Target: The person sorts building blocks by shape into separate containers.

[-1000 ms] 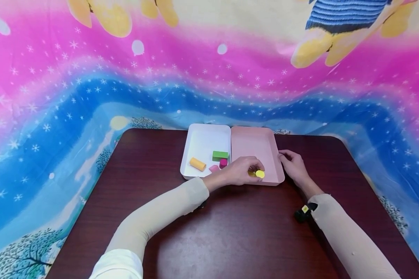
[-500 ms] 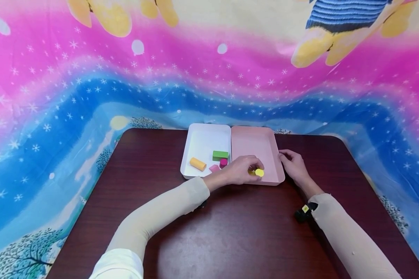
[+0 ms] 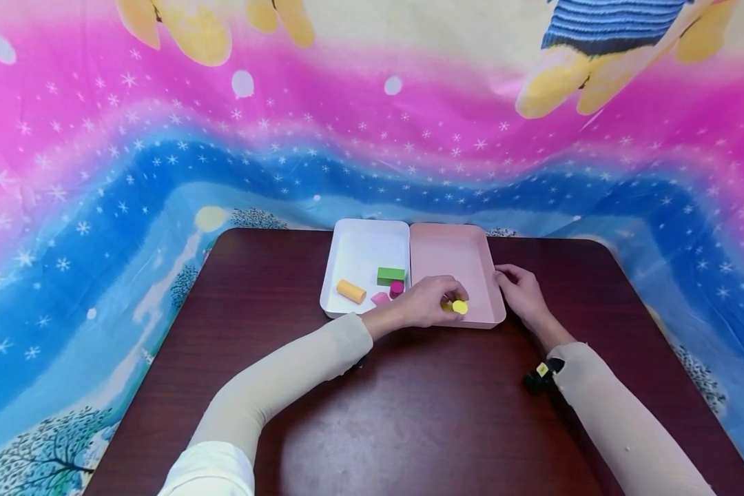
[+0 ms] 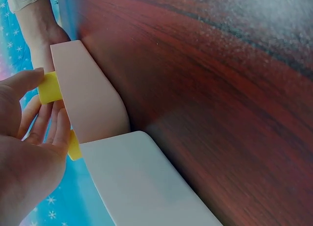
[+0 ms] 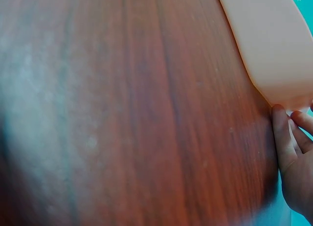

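My left hand (image 3: 430,302) is over the near part of the pink tray (image 3: 449,248), pinching a yellow cylinder block (image 4: 50,87) between thumb and fingers. A second yellow piece (image 4: 74,146) shows beyond the little finger in the left wrist view, mostly hidden; whether the hand touches it, I cannot tell. At the pink tray's right side, the fingertips of my right hand (image 3: 523,296) touch the outer wall. The right wrist view has that hand (image 5: 298,172) at the tray's corner, its fingers partly cut off by the frame edge.
A white tray (image 3: 368,241) adjoins the pink one on the left. In it lie an orange cylinder (image 3: 350,291), a green block (image 3: 391,277), a magenta cylinder (image 3: 397,289) and a small pink piece (image 3: 380,299). Both trays stand on a dark wooden table (image 3: 446,413), before a printed cloth (image 3: 359,158).
The yellow cylinder block in my left hand has shifted very slightly left and away from me. My right hand stays at the pink tray's side, and the other blocks have not moved.
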Demonstrator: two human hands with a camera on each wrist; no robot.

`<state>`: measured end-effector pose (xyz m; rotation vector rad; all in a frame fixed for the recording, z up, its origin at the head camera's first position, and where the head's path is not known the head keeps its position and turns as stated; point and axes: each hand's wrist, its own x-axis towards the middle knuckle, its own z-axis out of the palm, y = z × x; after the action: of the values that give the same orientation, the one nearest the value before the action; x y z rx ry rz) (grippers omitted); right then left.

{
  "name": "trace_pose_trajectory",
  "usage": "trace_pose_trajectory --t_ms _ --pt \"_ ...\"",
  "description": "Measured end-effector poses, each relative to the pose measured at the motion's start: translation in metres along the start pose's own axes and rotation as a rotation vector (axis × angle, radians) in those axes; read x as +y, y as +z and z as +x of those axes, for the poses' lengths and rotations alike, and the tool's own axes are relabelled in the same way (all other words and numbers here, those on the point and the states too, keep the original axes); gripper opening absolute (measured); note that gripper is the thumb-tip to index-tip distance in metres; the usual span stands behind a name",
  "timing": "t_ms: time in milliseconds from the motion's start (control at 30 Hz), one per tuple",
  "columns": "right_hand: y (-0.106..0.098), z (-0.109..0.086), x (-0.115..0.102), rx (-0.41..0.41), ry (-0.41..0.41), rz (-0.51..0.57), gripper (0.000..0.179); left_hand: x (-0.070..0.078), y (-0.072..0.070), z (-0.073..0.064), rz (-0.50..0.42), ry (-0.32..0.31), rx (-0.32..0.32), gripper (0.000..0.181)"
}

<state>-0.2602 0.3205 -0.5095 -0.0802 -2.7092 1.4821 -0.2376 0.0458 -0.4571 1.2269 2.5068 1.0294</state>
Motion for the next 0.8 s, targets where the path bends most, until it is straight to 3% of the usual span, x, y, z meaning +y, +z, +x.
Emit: trace_pose_trajectory --t_ms 433,800 --pt "0.0005 0.0 -0.0008 0.005 -0.006 -0.002 0.049 -0.0008 -0.0021 0.0002 -0.065 0.023 -0.013 0.037" --pt "0.001 0.0013 0.0012 0.016 -0.004 -0.012 0.048 0.0005 -0.006 -0.0013 -0.091 0.046 0.027 0.035"
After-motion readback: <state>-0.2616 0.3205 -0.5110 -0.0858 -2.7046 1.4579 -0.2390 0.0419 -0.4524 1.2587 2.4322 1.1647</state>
